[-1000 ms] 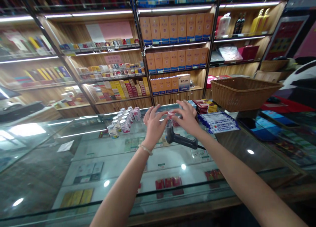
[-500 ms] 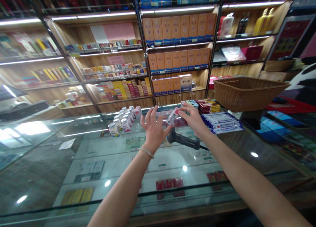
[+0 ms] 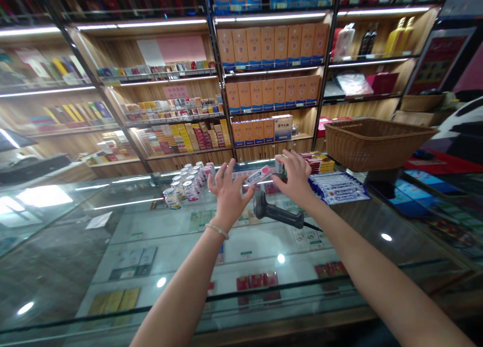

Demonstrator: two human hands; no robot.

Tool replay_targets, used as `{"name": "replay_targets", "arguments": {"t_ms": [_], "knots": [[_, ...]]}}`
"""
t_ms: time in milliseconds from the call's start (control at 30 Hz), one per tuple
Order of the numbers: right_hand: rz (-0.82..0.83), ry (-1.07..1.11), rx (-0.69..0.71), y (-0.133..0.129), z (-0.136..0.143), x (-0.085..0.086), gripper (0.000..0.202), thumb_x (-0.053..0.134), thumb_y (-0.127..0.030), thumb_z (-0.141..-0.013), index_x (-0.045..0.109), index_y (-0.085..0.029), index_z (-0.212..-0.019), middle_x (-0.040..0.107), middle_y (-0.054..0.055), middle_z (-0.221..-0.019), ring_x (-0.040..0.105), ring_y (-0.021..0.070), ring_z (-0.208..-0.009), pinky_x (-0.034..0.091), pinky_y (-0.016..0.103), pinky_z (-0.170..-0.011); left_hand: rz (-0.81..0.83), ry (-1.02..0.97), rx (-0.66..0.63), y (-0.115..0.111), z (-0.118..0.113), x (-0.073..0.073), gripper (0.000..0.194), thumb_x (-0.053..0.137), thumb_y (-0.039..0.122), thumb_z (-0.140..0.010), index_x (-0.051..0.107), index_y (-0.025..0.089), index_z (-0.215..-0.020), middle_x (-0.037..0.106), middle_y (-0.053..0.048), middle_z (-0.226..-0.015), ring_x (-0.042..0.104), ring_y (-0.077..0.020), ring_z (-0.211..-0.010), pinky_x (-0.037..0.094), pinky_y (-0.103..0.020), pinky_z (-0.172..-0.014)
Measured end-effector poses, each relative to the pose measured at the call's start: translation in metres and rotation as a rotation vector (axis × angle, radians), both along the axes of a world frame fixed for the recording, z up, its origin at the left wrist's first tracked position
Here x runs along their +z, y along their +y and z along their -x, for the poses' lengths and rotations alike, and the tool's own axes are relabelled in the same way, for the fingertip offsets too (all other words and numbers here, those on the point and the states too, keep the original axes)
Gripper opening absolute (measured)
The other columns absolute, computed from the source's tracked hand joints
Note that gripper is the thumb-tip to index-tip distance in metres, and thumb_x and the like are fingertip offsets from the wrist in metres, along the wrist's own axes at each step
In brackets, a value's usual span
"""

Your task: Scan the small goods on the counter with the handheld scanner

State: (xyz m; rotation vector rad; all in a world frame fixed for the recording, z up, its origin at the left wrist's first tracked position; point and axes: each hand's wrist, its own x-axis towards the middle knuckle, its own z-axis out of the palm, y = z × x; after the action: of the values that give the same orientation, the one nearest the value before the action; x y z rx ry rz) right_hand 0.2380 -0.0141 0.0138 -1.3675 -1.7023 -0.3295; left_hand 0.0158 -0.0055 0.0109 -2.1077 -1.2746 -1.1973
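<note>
In the head view, a small white-and-pink pack [image 3: 260,175] is tilted above the glass counter, its left end between the thumb and index finger of my left hand [image 3: 229,192]. The other left fingers are spread. My right hand [image 3: 295,178] is apart from the pack, thumb and fingers parted, near a small cylindrical container [image 3: 279,164]; whether it touches that one I cannot tell. Below the hands a black barcode scanner [image 3: 279,213] lies on the counter. Left of my left hand stand several small bottle-like containers [image 3: 190,182] in rows.
Blue-and-white packets [image 3: 338,187] lie in a stack right of my right hand, with red-and-yellow boxes [image 3: 320,161] behind them. A brown wicker basket [image 3: 362,148] stands farther right. The glass counter [image 3: 181,261] has goods inside; shelves with orange boxes [image 3: 269,47] line the wall.
My right hand has let go of the pack and moved slightly right. The pack has turned to a flatter tilt and stays at my left fingertips.
</note>
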Motion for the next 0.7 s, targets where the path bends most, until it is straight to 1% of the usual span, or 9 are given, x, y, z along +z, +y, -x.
{"name": "replay_targets", "arguments": {"t_ms": [67,133,233,333,400,500,567,700], "knots": [[-0.061,-0.157,-0.008,-0.003,-0.003,-0.001,0.046,0.061,-0.037,-0.094,0.059,-0.028,-0.139,0.043,0.012,-0.163,0.028,0.0333,-0.154,0.019,0.059,-0.121,0.02,0.007,-0.001,0.0,0.001,0.001,0.021,0.073,0.042,-0.089,0.077,0.027,-0.104,0.045,-0.011,-0.164,0.033,-0.0392,-0.153,0.012,-0.07,-0.124],[-0.104,-0.279,-0.006,-0.005,-0.005,-0.003,0.042,0.062,-0.036,-0.095,0.061,-0.03,-0.136,0.043,0.012,-0.163,0.028,0.0325,-0.154,0.015,0.059,-0.122,0.046,0.026,-0.013,-0.001,0.002,0.003,0.02,0.074,0.042,-0.089,0.078,0.028,-0.103,0.042,-0.01,-0.166,0.033,-0.0391,-0.153,0.01,-0.07,-0.124],[-0.144,-0.362,-0.015,-0.004,-0.004,-0.009,0.035,0.063,-0.036,-0.096,0.065,-0.031,-0.131,0.045,0.011,-0.161,0.03,0.032,-0.153,0.013,0.059,-0.123,0.079,0.078,-0.052,-0.002,0.003,0.005,0.017,0.073,0.041,-0.089,0.078,0.03,-0.1,0.039,-0.007,-0.168,0.032,-0.0374,-0.154,0.008,-0.069,-0.124],[-0.17,-0.379,-0.03,-0.001,-0.002,-0.013,0.022,0.061,-0.032,-0.098,0.07,-0.031,-0.117,0.049,0.01,-0.159,0.031,0.0312,-0.152,0.013,0.059,-0.122,0.101,0.118,-0.079,-0.002,0.003,0.005,0.016,0.072,0.041,-0.09,0.078,0.03,-0.099,0.039,-0.006,-0.169,0.031,-0.0365,-0.154,0.008,-0.069,-0.124],[-0.185,-0.376,-0.04,0.0,-0.002,-0.015,0.018,0.06,-0.033,-0.099,0.072,-0.03,-0.112,0.051,0.009,-0.157,0.033,0.0307,-0.151,0.013,0.058,-0.122,0.109,0.124,-0.085,-0.002,0.003,0.005,0.016,0.071,0.042,-0.091,0.079,0.03,-0.099,0.039,-0.006,-0.169,0.031,-0.0366,-0.154,0.008,-0.069,-0.124],[-0.199,-0.368,-0.047,0.0,-0.001,-0.014,0.018,0.061,-0.036,-0.099,0.072,-0.031,-0.111,0.052,0.009,-0.155,0.034,0.0303,-0.15,0.014,0.057,-0.121,0.107,0.115,-0.092,0.0,0.005,0.005,0.017,0.07,0.043,-0.092,0.079,0.03,-0.1,0.038,-0.005,-0.169,0.03,-0.0361,-0.155,0.007,-0.068,-0.125],[-0.196,-0.36,-0.047,0.0,-0.001,-0.012,0.018,0.062,-0.036,-0.098,0.072,-0.031,-0.111,0.053,0.009,-0.155,0.034,0.0304,-0.15,0.014,0.057,-0.121,0.095,0.114,-0.098,0.0,0.008,0.006,0.021,0.068,0.045,-0.093,0.078,0.031,-0.104,0.036,-0.005,-0.17,0.029,-0.0358,-0.156,0.007,-0.067,-0.126],[-0.178,-0.34,-0.032,-0.002,-0.001,-0.01,0.018,0.064,-0.038,-0.097,0.073,-0.029,-0.11,0.052,0.01,-0.155,0.034,0.0312,-0.15,0.014,0.058,-0.121,0.062,0.144,-0.096,-0.001,0.012,0.009,0.037,0.071,0.055,-0.089,0.075,0.031,-0.117,0.03,-0.008,-0.173,0.028,-0.0371,-0.156,0.004,-0.067,-0.126]]}}
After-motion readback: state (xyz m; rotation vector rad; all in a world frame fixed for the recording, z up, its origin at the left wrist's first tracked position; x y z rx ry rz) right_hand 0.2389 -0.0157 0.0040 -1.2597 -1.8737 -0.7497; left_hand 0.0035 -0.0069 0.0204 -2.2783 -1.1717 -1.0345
